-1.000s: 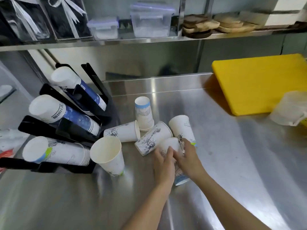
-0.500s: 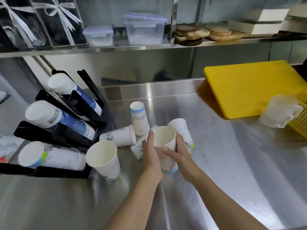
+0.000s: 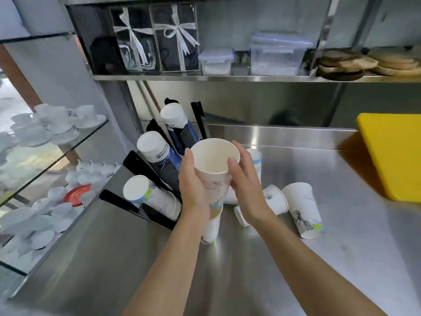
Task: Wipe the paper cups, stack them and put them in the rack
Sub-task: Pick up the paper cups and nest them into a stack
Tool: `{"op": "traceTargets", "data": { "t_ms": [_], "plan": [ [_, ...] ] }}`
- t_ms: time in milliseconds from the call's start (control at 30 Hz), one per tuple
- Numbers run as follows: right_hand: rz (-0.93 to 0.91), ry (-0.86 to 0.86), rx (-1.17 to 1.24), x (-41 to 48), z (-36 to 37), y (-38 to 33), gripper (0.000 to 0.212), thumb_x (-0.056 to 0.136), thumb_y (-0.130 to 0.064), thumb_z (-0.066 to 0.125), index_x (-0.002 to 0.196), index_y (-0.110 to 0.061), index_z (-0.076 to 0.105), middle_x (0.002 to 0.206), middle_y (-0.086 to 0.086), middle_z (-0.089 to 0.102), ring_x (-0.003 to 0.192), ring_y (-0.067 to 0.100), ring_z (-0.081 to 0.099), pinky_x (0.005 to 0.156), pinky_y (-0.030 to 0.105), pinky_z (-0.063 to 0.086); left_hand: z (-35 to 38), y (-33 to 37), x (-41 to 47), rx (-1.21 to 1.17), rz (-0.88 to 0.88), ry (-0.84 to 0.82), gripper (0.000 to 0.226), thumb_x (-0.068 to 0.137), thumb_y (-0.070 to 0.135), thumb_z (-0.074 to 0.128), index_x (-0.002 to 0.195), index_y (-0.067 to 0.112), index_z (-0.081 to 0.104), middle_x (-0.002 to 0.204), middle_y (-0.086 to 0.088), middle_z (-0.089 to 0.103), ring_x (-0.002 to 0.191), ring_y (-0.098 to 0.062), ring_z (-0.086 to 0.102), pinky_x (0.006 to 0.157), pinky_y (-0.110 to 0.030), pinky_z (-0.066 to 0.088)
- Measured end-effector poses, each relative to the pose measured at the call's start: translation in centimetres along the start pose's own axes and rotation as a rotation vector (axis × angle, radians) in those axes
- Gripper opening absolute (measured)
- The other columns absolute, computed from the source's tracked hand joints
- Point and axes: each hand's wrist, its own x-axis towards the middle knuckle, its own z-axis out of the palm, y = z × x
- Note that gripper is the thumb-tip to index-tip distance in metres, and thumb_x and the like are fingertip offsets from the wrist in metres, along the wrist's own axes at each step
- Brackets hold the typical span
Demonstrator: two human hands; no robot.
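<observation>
Currently, left to right:
rack (image 3: 145, 166): three slanted stacks of cups
left hand (image 3: 193, 185): clasping raised cup (image 3: 214, 169), mouth up
right hand (image 3: 247, 190): cupped on same cup, hiding cups behind
counter (image 3: 273, 258): about five loose cups
cutting board (image 3: 396, 153): yellow, far right

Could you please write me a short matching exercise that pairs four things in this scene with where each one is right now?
Things:
1. held paper cup
2. yellow cutting board
3. clear lidded containers
4. cup stacks

Places:
A. on the steel shelf above the counter
B. lying in the black rack's slots
C. between the left hand and right hand
D. on the counter at the far right

Pairs: 1-C, 2-D, 3-A, 4-B
</observation>
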Motion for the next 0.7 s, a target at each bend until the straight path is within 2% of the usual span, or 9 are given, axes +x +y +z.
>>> {"op": "traceTargets", "data": {
  "t_ms": [67, 100, 167, 233, 300, 367, 467, 567, 700],
  "plan": [
    [0.003, -0.043, -0.066, 0.2, 0.9, 1.0, 0.046, 0.083, -0.05, 0.05, 0.127, -0.047, 0.035, 0.134, -0.02, 0.047, 0.119, -0.007, 0.047, 0.096, 0.017, 0.045, -1.6, 0.0, 0.9, 0.048, 0.012, 0.051, 0.038, 0.089, 0.049, 0.043, 0.082, 0.028, 0.074, 0.081, 0.004, 0.077, 0.078, -0.013, 0.071, 0.072, -0.033, 0.052],
    [0.029, -0.076, -0.079, 0.4, 1.7, 1.8, 0.048, 0.084, -0.05, 0.051, 0.128, -0.047, 0.034, 0.135, -0.02, 0.046, 0.118, -0.009, 0.046, 0.093, 0.012, 0.044, -2.8, -0.1, 1.6, 0.079, 0.023, 0.081, 0.037, 0.09, 0.046, 0.041, 0.089, 0.028, 0.073, 0.085, 0.004, 0.077, 0.08, -0.013, 0.07, 0.072, -0.033, 0.053],
    [0.086, -0.074, -0.136, -0.2, 1.0, 3.2, 0.059, 0.082, -0.055, 0.052, 0.136, -0.04, 0.032, 0.14, -0.018, 0.042, 0.119, -0.011, 0.044, 0.092, 0.006, 0.039, -3.4, -1.2, 1.9, 0.19, 0.01, 0.062, 0.034, 0.093, 0.04, 0.039, 0.107, 0.029, 0.067, 0.106, -0.001, 0.072, 0.096, -0.017, 0.066, 0.084, -0.035, 0.052],
    [0.164, -0.057, -0.321, -0.7, 0.3, 4.8, 0.068, 0.083, -0.058, 0.048, 0.142, -0.032, 0.026, 0.139, -0.015, 0.04, 0.12, -0.005, 0.042, 0.099, 0.014, 0.031, -4.5, -2.9, 2.0, 0.327, 0.0, 0.051, 0.033, 0.094, 0.032, 0.038, 0.116, 0.029, 0.062, 0.121, -0.002, 0.065, 0.108, -0.02, 0.06, 0.097, -0.037, 0.046],
    [0.246, -0.077, -0.545, -1.1, -0.4, 6.3, 0.066, 0.089, -0.051, 0.046, 0.144, -0.024, 0.023, 0.124, -0.005, 0.049, 0.107, 0.004, 0.046, 0.097, 0.023, 0.03, -5.7, -4.5, 1.9, 0.476, -0.016, 0.042, 0.035, 0.095, 0.022, 0.036, 0.122, 0.025, 0.058, 0.128, -0.004, 0.06, 0.115, -0.02, 0.055, 0.104, -0.041, 0.041],
    [0.299, -0.116, -0.669, -1.4, -0.4, 7.4, 0.063, 0.092, -0.044, 0.046, 0.144, -0.017, 0.024, 0.116, 0.002, 0.052, 0.099, 0.008, 0.045, 0.094, 0.026, 0.033, -7.0, -5.8, 2.0, 0.6, -0.045, 0.057, 0.038, 0.095, 0.018, 0.033, 0.126, 0.021, 0.054, 0.132, -0.006, 0.057, 0.12, -0.022, 0.051, 0.107, -0.043, 0.038],
    [0.275, -0.129, -0.747, -1.3, -0.1, 7.8, 0.061, 0.092, -0.043, 0.046, 0.143, -0.016, 0.028, 0.102, 0.0, 0.051, 0.091, 0.012, 0.05, 0.087, 0.027, 0.036, -8.0, -6.4, 2.4, 0.585, -0.071, 0.086, 0.037, 0.095, 0.017, 0.033, 0.126, 0.02, 0.054, 0.13, -0.007, 0.058, 0.118, -0.023, 0.052, 0.106, -0.043, 0.039],
    [0.273, -0.125, -0.812, -0.8, 0.1, 7.8, 0.06, 0.092, -0.044, 0.044, 0.142, -0.015, 0.029, 0.125, 0.01, 0.056, 0.102, 0.02, 0.053, 0.095, 0.033, 0.038, -8.1, -6.1, 2.6, 0.593, -0.082, 0.067, 0.036, 0.095, 0.016, 0.035, 0.124, 0.015, 0.056, 0.126, -0.009, 0.06, 0.115, -0.023, 0.053, 0.103, -0.041, 0.041],
    [0.276, -0.128, -0.765, -1.1, -0.2, 7.5, 0.062, 0.09, -0.047, 0.046, 0.141, -0.015, 0.03, 0.137, 0.009, 0.049, 0.11, 0.019, 0.052, 0.103, 0.038, 0.038, -7.2, -5.2, 2.6, 0.783, 0.03, 0.107, 0.035, 0.095, 0.024, 0.038, 0.122, 0.012, 0.056, 0.128, -0.01, 0.059, 0.116, -0.025, 0.052, 0.102, -0.037, 0.039]
  ]
}}
